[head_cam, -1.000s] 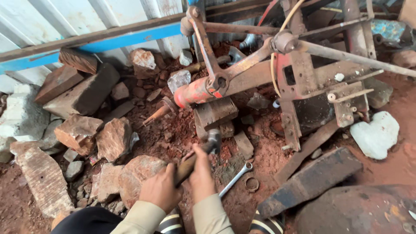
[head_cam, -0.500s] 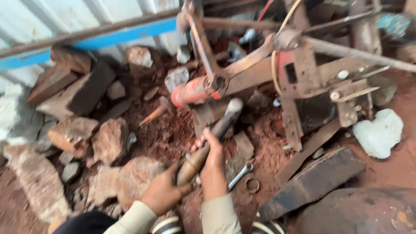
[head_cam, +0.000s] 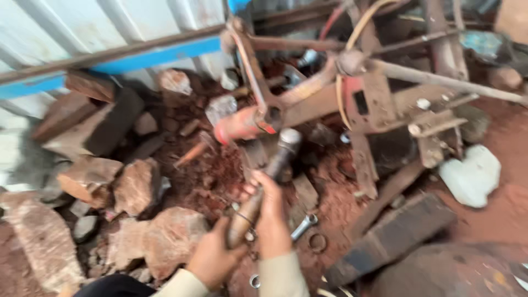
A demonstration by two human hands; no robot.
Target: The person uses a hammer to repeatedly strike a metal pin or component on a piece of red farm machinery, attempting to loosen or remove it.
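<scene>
Both my hands grip the wooden handle of a hammer (head_cam: 258,192). My left hand (head_cam: 212,258) holds the butt end low down. My right hand (head_cam: 269,214) wraps the handle higher up. The hammer's metal head (head_cam: 286,140) is raised just below the orange-red cylinder (head_cam: 239,125) of a rusty metal frame (head_cam: 379,102). The picture is blurred by motion.
Broken rocks (head_cam: 137,187) and bricks (head_cam: 93,121) lie to the left on red earth. A spanner (head_cam: 303,225) and a metal ring (head_cam: 317,242) lie by my right wrist. A dark steel bar (head_cam: 396,236) and a white stone (head_cam: 470,176) sit at right. Corrugated sheet (head_cam: 110,27) stands behind.
The hammer head has swung up from near the ground towards the orange-red cylinder. Both hands stayed on the handle and rose with it.
</scene>
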